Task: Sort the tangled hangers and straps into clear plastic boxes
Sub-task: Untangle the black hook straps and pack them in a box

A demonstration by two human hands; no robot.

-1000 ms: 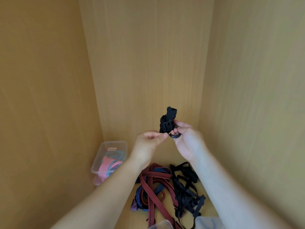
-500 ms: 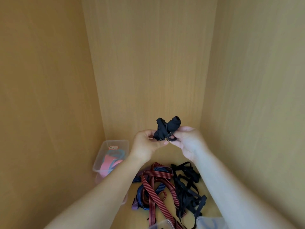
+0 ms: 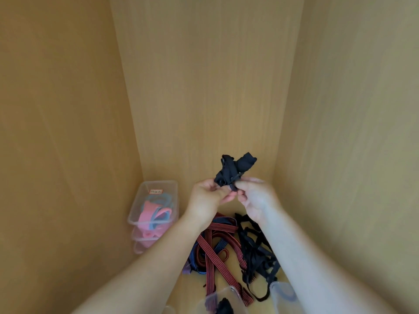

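A bunched black strap [image 3: 233,169] with a small buckle is held up in front of the cabinet's back wall. My left hand [image 3: 207,200] pinches its lower left part and my right hand [image 3: 255,196] pinches its lower right part. Below my wrists, on the cabinet floor, lies a tangle of red-and-black striped straps [image 3: 217,250], blue straps [image 3: 204,266] and black straps [image 3: 256,252]. A clear plastic box [image 3: 158,185] at the left wall holds pink and light blue pieces. Another clear box [image 3: 222,298] at the bottom edge holds something black.
Wooden walls close in on the left [image 3: 56,155], back [image 3: 204,87] and right [image 3: 351,155]. A further clear box [image 3: 283,293] pokes in at the bottom right, partly behind my right forearm. More clear boxes are stacked under the pink-filled one.
The black strap has been reworked between my fingers from an upright wad into a wider bunch. Both hands stayed at about the same spot.
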